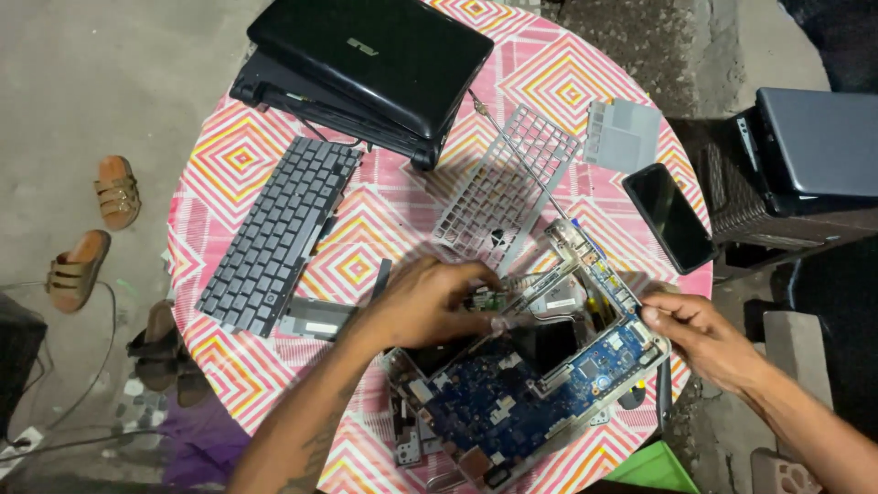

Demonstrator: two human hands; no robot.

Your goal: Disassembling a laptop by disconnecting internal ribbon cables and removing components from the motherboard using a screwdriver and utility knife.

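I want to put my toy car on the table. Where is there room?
Bare cloth lies at the left rim of the table, above the loose keyboard, and between the keyboard and the grey keyboard frame. A smaller patch sits between the frame and the phone. It is crowded near the open laptop base, where the left hand and right hand work.

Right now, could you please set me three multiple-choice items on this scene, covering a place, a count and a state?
1. Where does the phone lie?
A. right edge of the table
B. on the keyboard
C. on the floor

2. How many closed laptops are stacked at the table's far side?
A. one
B. two
C. four

3. What state is the laptop base in?
A. lid shut
C. wrapped
B. opened, blue board bare

Answers: 1 A, it rests on the cloth by the right rim. 2 B, one black laptop lies on another. 3 B, the left hand and right hand work at its exposed board.
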